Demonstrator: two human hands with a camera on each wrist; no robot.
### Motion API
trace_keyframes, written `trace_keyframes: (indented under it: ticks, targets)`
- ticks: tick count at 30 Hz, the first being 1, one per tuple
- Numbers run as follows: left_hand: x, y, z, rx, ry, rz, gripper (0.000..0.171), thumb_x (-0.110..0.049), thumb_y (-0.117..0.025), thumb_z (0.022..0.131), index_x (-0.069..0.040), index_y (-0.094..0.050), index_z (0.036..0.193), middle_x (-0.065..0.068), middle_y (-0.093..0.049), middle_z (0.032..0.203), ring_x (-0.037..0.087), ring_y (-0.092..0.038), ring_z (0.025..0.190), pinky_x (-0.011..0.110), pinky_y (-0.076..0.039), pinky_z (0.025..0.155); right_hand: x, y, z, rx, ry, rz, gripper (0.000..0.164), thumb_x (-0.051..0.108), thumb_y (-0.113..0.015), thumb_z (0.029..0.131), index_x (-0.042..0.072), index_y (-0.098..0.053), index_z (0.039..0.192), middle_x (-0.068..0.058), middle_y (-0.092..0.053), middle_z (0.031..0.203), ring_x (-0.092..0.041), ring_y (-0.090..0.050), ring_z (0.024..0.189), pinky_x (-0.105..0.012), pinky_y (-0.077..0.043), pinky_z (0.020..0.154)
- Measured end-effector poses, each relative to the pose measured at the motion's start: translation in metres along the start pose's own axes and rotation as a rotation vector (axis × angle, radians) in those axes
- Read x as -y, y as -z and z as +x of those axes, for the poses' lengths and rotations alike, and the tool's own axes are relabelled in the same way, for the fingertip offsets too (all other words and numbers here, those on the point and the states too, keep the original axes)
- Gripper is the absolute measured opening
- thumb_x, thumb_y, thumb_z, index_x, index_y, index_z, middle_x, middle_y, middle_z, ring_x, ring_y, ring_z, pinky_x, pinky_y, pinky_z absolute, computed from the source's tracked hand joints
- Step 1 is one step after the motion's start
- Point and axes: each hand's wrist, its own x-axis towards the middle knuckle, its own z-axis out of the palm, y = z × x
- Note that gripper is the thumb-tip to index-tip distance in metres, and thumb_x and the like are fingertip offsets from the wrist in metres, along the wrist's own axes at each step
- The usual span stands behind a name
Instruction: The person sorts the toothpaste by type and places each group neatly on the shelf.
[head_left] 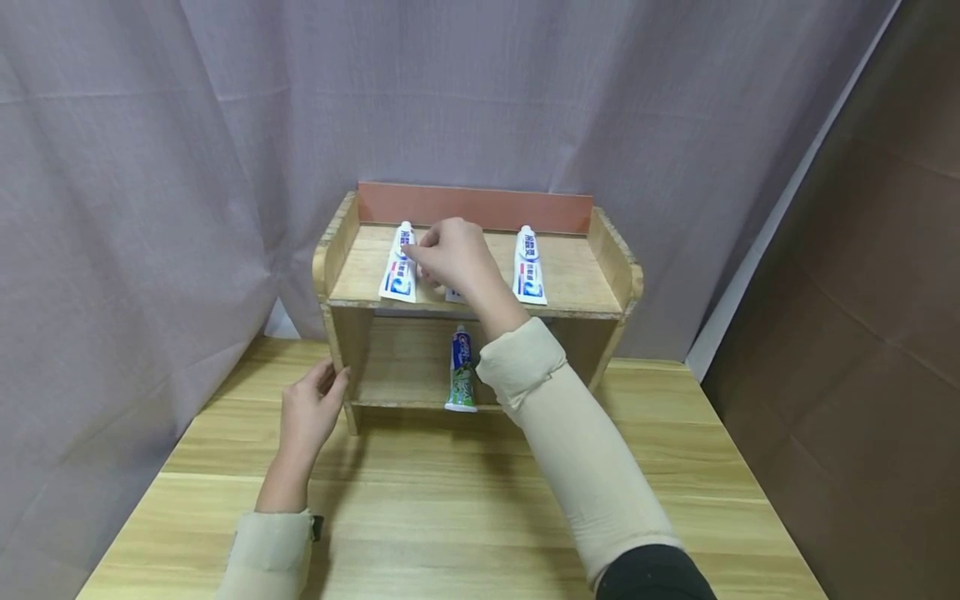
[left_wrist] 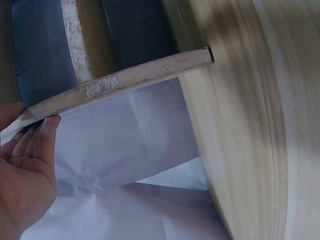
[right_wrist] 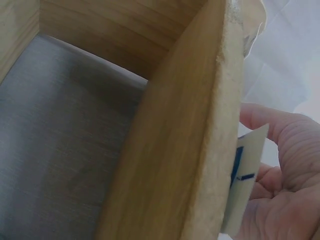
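A small two-tier wooden shelf (head_left: pixel 480 308) stands on the table. My left hand (head_left: pixel 311 408) grips its left side panel (left_wrist: pixel 150 70), thumb on one face and fingers on the other. Over the top tier, my right hand (head_left: pixel 457 258) has curled fingers, the thumb and forefinger pinching the right edge of the left white-and-blue toothpaste tube (head_left: pixel 397 275). Beneath this hand lies another white tube (head_left: pixel 453 295), mostly hidden. A third white tube (head_left: pixel 529 271) lies to the right. In the right wrist view, a tube's flat end (right_wrist: pixel 245 187) sticks out past the shelf edge near my right palm.
A blue-and-green toothpaste tube (head_left: pixel 461 375) lies on the lower tier, its flat end at the front edge. A reddish-brown strip (head_left: pixel 472 207) backs the top tier. Grey cloth (head_left: pixel 480 92) hangs behind, and a brown panel (head_left: pixel 847 308) stands at the right.
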Motion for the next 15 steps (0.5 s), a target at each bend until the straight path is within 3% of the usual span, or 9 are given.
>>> trace_keyframes:
  ticks: [7, 15]
  targets:
    - [0.0, 0.0, -0.001, 0.014, 0.013, -0.008, 0.029, -0.016, -0.067, 0.098, 0.002, -0.069, 0.121, 0.023, -0.071, 0.111, 0.034, -0.072, 0.101, 0.034, -0.061, 0.085, -0.009, 0.005, -0.013, -0.033, 0.036, 0.062, 0.026, 0.038, -0.071, 0.094, 0.012, -0.069, 0.094, 0.0, -0.071, 0.078, -0.015, -0.07, 0.064, -0.028, -0.058, 0.058]
    - [0.0, 0.001, -0.002, 0.006, -0.006, -0.011, 0.028, -0.015, -0.067, 0.097, 0.002, -0.069, 0.12, 0.023, -0.071, 0.11, 0.035, -0.072, 0.1, 0.033, -0.06, 0.084, -0.027, 0.016, -0.042, -0.107, 0.125, 0.172, 0.028, 0.038, -0.072, 0.093, 0.011, -0.071, 0.1, 0.001, -0.071, 0.083, -0.013, -0.071, 0.069, -0.028, -0.06, 0.062]
